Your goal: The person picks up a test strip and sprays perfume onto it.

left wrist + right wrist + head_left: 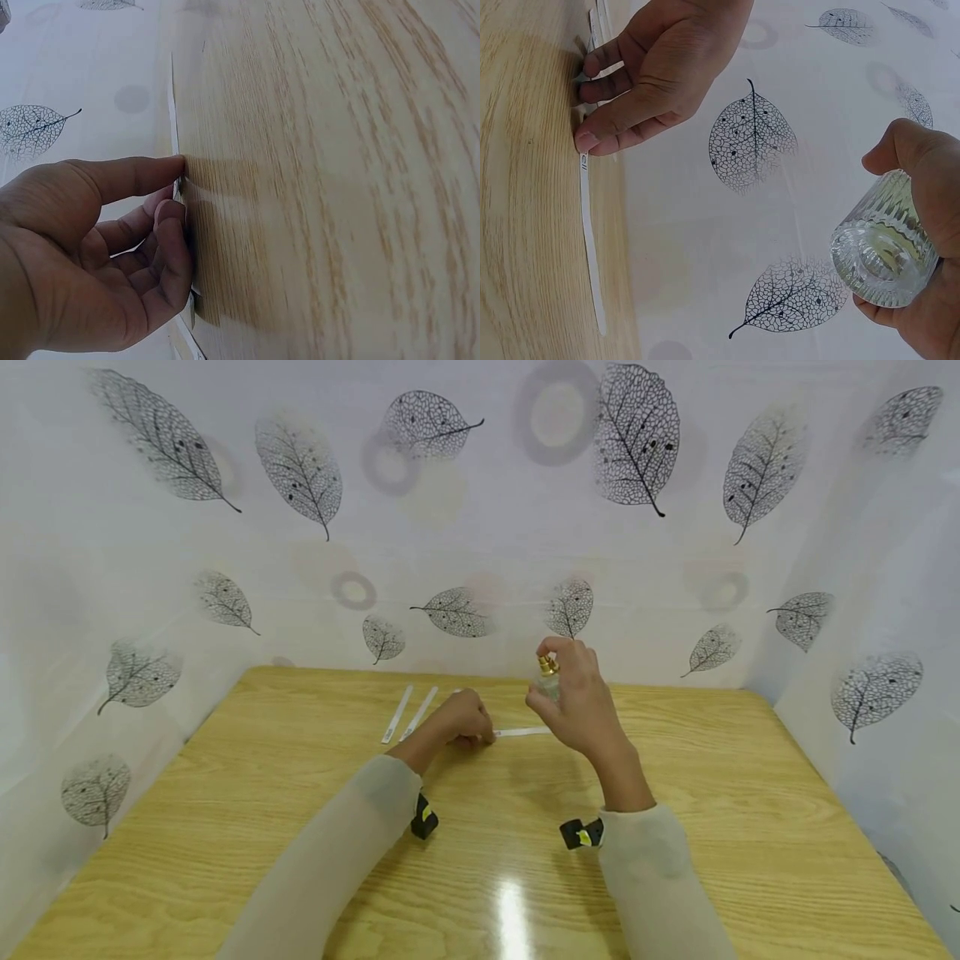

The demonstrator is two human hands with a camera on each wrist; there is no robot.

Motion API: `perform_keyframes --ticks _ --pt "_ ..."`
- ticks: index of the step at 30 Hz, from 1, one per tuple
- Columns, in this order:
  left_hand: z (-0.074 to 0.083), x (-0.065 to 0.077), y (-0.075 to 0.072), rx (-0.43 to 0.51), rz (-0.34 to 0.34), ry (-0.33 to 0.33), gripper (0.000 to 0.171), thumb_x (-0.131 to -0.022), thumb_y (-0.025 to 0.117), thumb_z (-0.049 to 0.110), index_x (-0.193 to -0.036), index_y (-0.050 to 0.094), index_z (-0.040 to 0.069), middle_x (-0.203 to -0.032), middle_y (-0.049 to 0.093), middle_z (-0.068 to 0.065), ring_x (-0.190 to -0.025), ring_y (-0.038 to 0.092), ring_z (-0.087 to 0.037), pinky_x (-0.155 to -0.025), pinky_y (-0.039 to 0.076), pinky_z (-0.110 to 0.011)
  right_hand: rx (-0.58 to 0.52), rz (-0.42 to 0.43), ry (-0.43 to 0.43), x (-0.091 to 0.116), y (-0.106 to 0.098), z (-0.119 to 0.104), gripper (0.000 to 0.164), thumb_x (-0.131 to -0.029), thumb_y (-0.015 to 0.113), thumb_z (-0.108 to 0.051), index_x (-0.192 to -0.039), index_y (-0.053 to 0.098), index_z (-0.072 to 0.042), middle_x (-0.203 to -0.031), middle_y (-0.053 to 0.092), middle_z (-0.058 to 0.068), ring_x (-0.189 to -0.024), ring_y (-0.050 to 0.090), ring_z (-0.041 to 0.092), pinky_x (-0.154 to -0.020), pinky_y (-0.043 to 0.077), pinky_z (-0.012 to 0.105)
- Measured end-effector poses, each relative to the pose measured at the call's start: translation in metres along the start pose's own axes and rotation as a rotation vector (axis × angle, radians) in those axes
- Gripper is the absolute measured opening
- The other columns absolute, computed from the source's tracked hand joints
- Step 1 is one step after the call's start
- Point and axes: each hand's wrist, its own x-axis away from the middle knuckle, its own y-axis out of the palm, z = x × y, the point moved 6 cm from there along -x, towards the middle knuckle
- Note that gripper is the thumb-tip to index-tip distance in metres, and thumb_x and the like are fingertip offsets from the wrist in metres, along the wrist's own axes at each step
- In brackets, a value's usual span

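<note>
Thumb and fingertips of my left hand (463,718) pinch the near end of a white paper test strip (522,732), low over the table. Printed letters show beside the thumb in the right wrist view, where the strip (590,240) runs out long and thin. My right hand (581,706) grips a clear ribbed glass perfume bottle (881,247) above the strip's far end, index finger on its gold spray top (548,665). Pale liquid shows through the glass. In the head view the fingers cover part of the bottle.
Two more white strips (397,714) (420,712) lie side by side left of my left hand, and another is mostly hidden behind it. The wooden table (712,827) meets a leaf-patterned curtain (480,527) at the back and sides.
</note>
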Motion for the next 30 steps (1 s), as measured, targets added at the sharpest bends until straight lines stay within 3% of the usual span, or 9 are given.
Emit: perform_keyframes --ticks 8,11,15,19,21,26,30 --pt "-0.001 -0.001 0.001 -0.014 -0.006 -0.012 0.019 -0.082 0.081 0.007 -0.067 0.07 0.008 -0.055 0.053 -0.001 -0.05 0.051 -0.014 -0.047 0.047 -0.027 0.01 -0.004 0.009 0.0 0.0 0.0 0.047 -0.09 0.068 -0.011 -0.129 0.042 -0.015 -0.113 0.05 0.012 -0.11 0.044 0.034 -0.069 0.04 0.043" --pt "0.001 0.002 0.002 0.008 -0.027 0.029 0.023 -0.084 0.08 0.007 -0.065 0.067 0.009 -0.055 0.053 -0.002 -0.05 0.049 -0.014 -0.047 0.044 -0.028 0.009 -0.002 0.01 0.001 -0.001 0.001 0.046 -0.091 0.068 -0.012 -0.129 0.043 -0.015 -0.113 0.05 0.012 -0.109 0.044 0.033 -0.066 0.039 0.042" --pt "0.004 0.007 0.001 0.015 -0.06 0.133 0.023 -0.086 0.079 0.006 -0.066 0.068 0.005 -0.057 0.056 -0.004 -0.05 0.045 -0.016 -0.047 0.038 -0.028 0.006 0.003 -0.001 0.0 -0.001 0.0 0.045 -0.091 0.068 -0.012 -0.129 0.043 -0.015 -0.114 0.051 0.012 -0.109 0.045 0.034 -0.066 0.039 0.042" --pt "0.004 0.01 -0.004 0.005 -0.048 0.211 0.008 -0.086 0.079 0.009 -0.082 0.074 0.004 -0.072 0.065 -0.005 -0.059 0.053 -0.017 -0.053 0.044 -0.029 0.0 0.004 -0.001 0.001 -0.001 0.001 0.045 -0.091 0.068 -0.012 -0.129 0.043 -0.015 -0.115 0.051 0.012 -0.111 0.045 0.034 -0.068 0.039 0.043" --pt "0.003 0.011 -0.007 0.012 -0.034 0.231 0.011 -0.086 0.079 0.01 -0.094 0.075 0.004 -0.083 0.068 -0.005 -0.067 0.059 -0.018 -0.06 0.05 -0.031 -0.001 0.004 0.001 0.001 -0.001 0.001 0.045 -0.091 0.068 -0.011 -0.128 0.043 -0.015 -0.115 0.051 0.012 -0.111 0.045 0.034 -0.068 0.04 0.043" --pt "0.001 0.011 -0.012 0.069 0.001 0.241 0.029 -0.091 0.075 0.012 -0.118 0.072 0.004 -0.094 0.072 -0.009 -0.08 0.067 -0.022 -0.071 0.055 -0.033 -0.001 0.004 -0.001 0.0 -0.001 0.001 0.045 -0.091 0.068 -0.011 -0.129 0.043 -0.015 -0.115 0.051 0.012 -0.108 0.044 0.034 -0.067 0.04 0.043" --pt "-0.002 0.012 -0.016 0.133 0.028 0.217 0.026 -0.093 0.072 0.012 -0.118 0.073 0.004 -0.093 0.072 -0.01 -0.082 0.07 -0.023 -0.073 0.058 -0.034 -0.005 0.006 -0.005 0.0 -0.001 0.001 0.046 -0.091 0.068 -0.011 -0.129 0.043 -0.015 -0.114 0.05 0.012 -0.106 0.044 0.033 -0.065 0.039 0.043"
